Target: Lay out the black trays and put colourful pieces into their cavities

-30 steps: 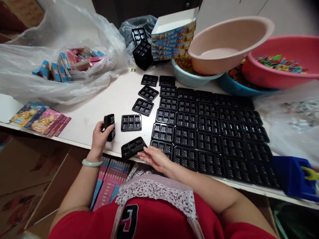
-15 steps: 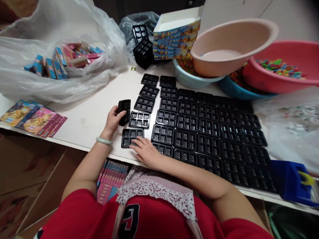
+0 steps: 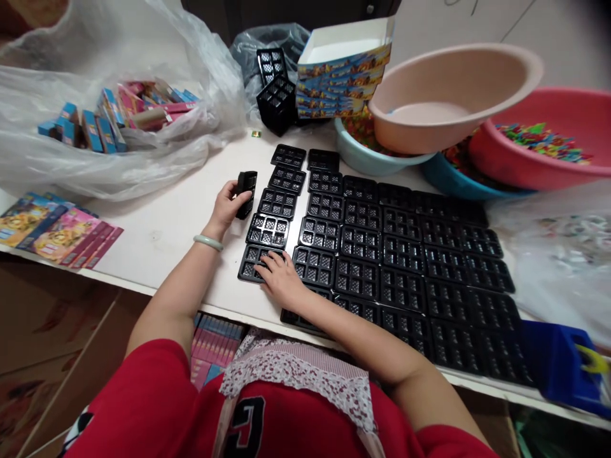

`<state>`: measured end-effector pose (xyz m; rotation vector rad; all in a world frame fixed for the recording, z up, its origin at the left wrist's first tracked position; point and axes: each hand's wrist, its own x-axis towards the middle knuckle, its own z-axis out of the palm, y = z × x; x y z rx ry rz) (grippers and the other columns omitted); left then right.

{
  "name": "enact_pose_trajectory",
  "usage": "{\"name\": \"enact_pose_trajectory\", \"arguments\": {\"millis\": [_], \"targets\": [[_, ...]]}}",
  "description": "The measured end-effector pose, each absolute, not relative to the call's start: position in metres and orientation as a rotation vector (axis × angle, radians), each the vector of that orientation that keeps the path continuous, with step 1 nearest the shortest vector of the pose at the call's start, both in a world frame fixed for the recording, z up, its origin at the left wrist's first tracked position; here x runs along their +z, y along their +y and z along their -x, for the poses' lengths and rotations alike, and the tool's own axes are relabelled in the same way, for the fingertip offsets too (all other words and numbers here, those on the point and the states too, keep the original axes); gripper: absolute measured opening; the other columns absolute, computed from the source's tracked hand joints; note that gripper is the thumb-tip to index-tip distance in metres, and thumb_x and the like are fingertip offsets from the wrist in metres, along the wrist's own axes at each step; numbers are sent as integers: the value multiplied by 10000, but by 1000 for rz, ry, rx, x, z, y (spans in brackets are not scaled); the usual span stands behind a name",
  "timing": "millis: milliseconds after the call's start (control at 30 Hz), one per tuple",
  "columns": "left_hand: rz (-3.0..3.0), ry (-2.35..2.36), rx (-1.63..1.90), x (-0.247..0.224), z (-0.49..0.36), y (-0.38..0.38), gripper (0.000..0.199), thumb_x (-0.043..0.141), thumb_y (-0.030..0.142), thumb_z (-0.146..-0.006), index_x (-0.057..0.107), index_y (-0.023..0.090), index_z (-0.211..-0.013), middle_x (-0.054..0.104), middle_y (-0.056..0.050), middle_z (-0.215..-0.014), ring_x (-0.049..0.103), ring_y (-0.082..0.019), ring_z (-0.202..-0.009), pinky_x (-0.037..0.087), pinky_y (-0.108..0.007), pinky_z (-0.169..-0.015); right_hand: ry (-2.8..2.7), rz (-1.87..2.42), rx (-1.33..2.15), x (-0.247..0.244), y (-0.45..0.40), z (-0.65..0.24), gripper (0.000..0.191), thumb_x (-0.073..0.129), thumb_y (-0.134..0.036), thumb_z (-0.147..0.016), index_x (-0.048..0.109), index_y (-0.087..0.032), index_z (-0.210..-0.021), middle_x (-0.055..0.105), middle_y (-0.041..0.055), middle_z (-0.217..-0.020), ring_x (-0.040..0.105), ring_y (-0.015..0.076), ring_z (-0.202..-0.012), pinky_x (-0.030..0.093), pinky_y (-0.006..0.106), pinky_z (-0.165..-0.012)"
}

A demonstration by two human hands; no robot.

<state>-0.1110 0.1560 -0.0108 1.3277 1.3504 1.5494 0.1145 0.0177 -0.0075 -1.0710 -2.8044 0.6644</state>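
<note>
l. hand [image 3: 229, 205]: gripping blk plastic stack of six-cell trays [image 3: 246, 194], tipped on edge, w/ fingers narrow round it. r. hand [image 3: 281, 280]: flat on nearest blk plastic six-cell tray [image 3: 251, 263] of left column, on white desk [image 3: 191, 210], w/ fingers slightly spread. to right: blk plastic tray grid [image 3: 360, 244], in close rows. behind: pale-pink oval plastic basin [image 3: 420, 138], above light-blue plastic basin [image 3: 377, 166].

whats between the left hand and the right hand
One black tray, flat on the table, shows in the head view between the left hand, which grips a stack of trays, and the right hand, fingers on another tray.
</note>
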Motion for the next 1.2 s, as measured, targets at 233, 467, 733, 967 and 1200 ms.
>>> {"name": "enact_pose_trajectory", "arguments": {"millis": [233, 467, 733, 967, 1200], "targets": [[-1366, 1272, 1491, -10, 87, 170, 401, 804, 456, -679, 620, 191, -918, 645, -37, -888, 584, -179, -818, 486, -313, -764, -2739, 1143, 699, -6, 26, -118, 446, 592, -220, -945, 588, -167, -1387, 566, 159, -1455, 387, 338, -1446, 205, 608, -1213], [-1381, 1258, 1511, -7, 83, 180, 420, 808, 477, -685, 619, 199, -938, 642, -28, -903, 588, -176, -827, 486, -328, -811, -2649, 1198, 714, -13, 31, -122, 444, 586, -227, -937, 591, -184, -1379, 581, 154, -1438, 390, 332, -1436, 180, 617, -1210], [-1371, 1400, 1528, 3, 118, 147, 363, 793, 418, -714, 630, 180, -935, 646, -23, -873, 594, -171, -809, 497, -308, -773, -2605, 1289, 743, -9, 29, -129, 478, 571, -193, -924, 570, -156, -1401, 549, 165, -1476, 369, 343, -1448, 166, 616, -1211], [-1335, 1350, 1447, -8, 106, 127, 411, 796, 461, -707, 615, 173, -938, 646, -43, -886, 601, -180, -816, 498, -313, -758, -2578, 1262, 732, -16, 28, -134, 470, 603, -174, -902, 595, -168, -1372, 525, 162, -1497, 364, 344, -1454, 174, 611, -1209], [-1755, 1463, 1351, 16, 100, 73, 443, 764, 502, -783, 629, 200, -1079, 672, -77, -1110, 634, -207, -979, 539, -311, -773, -1965, 1027, 1115, 0, 40, -140, 212, 618, -285, -919, 696, -240, -1112, 693, 88, -1193, 618, 243, -1144, 448, 482, -1055]]}}
